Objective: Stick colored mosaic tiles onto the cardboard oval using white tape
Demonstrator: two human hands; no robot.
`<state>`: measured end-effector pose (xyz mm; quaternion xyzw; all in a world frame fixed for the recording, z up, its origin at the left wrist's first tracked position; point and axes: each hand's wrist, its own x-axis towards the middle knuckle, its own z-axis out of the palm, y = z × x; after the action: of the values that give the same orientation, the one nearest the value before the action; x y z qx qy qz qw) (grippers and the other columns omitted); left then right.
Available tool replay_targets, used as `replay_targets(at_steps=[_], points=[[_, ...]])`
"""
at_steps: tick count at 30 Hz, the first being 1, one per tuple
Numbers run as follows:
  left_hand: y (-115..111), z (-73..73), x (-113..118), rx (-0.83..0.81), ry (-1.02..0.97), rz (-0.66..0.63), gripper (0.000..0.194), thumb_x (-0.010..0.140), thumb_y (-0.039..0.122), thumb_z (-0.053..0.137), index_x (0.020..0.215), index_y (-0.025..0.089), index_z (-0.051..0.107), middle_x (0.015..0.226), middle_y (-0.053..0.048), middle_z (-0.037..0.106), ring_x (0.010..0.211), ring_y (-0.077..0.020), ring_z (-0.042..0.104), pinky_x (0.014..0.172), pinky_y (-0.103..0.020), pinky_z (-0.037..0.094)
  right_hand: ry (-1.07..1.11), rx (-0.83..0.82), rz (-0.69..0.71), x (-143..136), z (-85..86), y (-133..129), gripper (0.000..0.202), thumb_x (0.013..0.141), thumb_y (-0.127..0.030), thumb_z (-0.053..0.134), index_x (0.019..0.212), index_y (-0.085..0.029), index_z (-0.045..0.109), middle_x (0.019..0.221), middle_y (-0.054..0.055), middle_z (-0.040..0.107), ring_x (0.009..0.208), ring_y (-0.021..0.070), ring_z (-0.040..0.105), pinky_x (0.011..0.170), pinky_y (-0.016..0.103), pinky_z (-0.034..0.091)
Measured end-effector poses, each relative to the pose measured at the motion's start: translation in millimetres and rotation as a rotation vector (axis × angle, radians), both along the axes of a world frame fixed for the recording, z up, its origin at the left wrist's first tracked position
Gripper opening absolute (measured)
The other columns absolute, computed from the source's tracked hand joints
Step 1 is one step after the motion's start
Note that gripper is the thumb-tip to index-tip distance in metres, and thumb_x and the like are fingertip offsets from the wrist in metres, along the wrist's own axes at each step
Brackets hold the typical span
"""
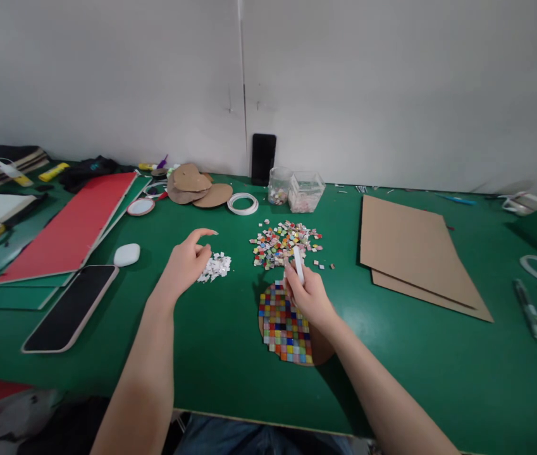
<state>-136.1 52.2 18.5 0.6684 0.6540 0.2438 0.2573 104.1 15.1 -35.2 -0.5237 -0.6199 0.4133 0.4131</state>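
A round cardboard piece (321, 346) lies near the front of the green table, mostly covered with rows of coloured mosaic tiles (287, 328). Over its upper edge, my right hand (308, 291) is closed on a white stick-like tool (298, 264). Just beyond the hand spreads a pile of loose coloured tiles (280, 243). My left hand (190, 256) is at the edge of a small heap of white bits (216, 266), index finger stretched out and the other fingers curled. Whether anything tiny is between its fingers cannot be made out.
Cardboard sheets (405, 246) lie to the right. A phone (71, 308), a white case (126, 254) and a red sheet (73, 227) are at the left. Behind stand clear containers (306, 191), a white tape ring (243, 203), cardboard discs (214, 195) and an upright black phone (263, 159).
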Motion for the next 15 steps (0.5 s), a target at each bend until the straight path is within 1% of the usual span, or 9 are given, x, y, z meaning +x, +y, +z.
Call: replay_targets(at_steps=[2, 4, 8, 10, 13, 15], points=[[0.5, -1.2, -0.7, 0.003, 0.019, 0.01, 0.032, 0.082, 0.03, 0.039, 0.11, 0.024, 0.053, 0.041, 0.007, 0.034, 0.036, -0.0112, 0.033, 0.039, -0.021, 0.023, -0.001, 0.001, -0.006, 0.1, 0.1, 0.0, 0.036, 0.09, -0.045, 0.034, 0.063, -0.021, 0.039, 0.048, -0.004, 0.043, 0.04, 0.0105, 0.04, 0.042, 0.023, 0.033], [1.3, -1.9, -1.9, 0.026, 0.049, 0.022, 0.03, 0.077, 0.026, 0.042, 0.105, 0.023, 0.055, 0.043, 0.007, 0.032, 0.039, -0.0111, 0.034, 0.042, -0.021, 0.026, -0.003, 0.008, -0.008, 0.0, 0.0, 0.1, 0.037, 0.09, -0.045, 0.034, 0.063, -0.021, 0.039, 0.048, -0.004, 0.043, 0.04, 0.0105, 0.04, 0.043, 0.023, 0.034], [2.5, -2.2, -4.5, 0.063, 0.079, 0.01, 0.038, 0.067, 0.016, 0.046, 0.104, 0.024, 0.054, 0.054, 0.006, 0.035, 0.048, -0.0114, 0.04, 0.049, -0.021, 0.032, -0.005, 0.011, -0.012, 0.0, -1.0, 0.4, 0.037, 0.09, -0.046, 0.034, 0.063, -0.021, 0.039, 0.048, -0.003, 0.043, 0.04, 0.0106, 0.04, 0.043, 0.023, 0.033], [2.9, -2.5, -5.0, 0.039, 0.074, -0.02, 0.04, 0.068, 0.016, 0.046, 0.106, 0.025, 0.052, 0.057, 0.005, 0.037, 0.05, -0.0118, 0.042, 0.05, -0.021, 0.033, -0.007, 0.007, -0.012, 0.1, -1.5, 0.5, 0.036, 0.09, -0.046, 0.034, 0.063, -0.021, 0.04, 0.048, -0.003, 0.043, 0.039, 0.0106, 0.04, 0.042, 0.024, 0.033], [3.5, -3.3, -4.3, 0.002, 0.059, -0.061, 0.038, 0.071, 0.02, 0.047, 0.109, 0.025, 0.051, 0.058, 0.005, 0.043, 0.052, -0.0126, 0.046, 0.053, -0.022, 0.036, -0.013, 0.007, -0.01, 0.3, -1.6, 0.5, 0.036, 0.09, -0.045, 0.034, 0.064, -0.021, 0.04, 0.048, -0.003, 0.043, 0.04, 0.0107, 0.04, 0.043, 0.024, 0.033], [3.9, -3.4, -3.2, -0.012, 0.057, -0.067, 0.037, 0.073, 0.023, 0.048, 0.111, 0.025, 0.049, 0.058, 0.004, 0.047, 0.053, -0.0132, 0.049, 0.054, -0.023, 0.038, -0.015, 0.006, -0.008, 0.3, -1.3, 0.4, 0.036, 0.09, -0.045, 0.034, 0.064, -0.021, 0.04, 0.048, -0.003, 0.043, 0.04, 0.0109, 0.041, 0.043, 0.024, 0.034]])
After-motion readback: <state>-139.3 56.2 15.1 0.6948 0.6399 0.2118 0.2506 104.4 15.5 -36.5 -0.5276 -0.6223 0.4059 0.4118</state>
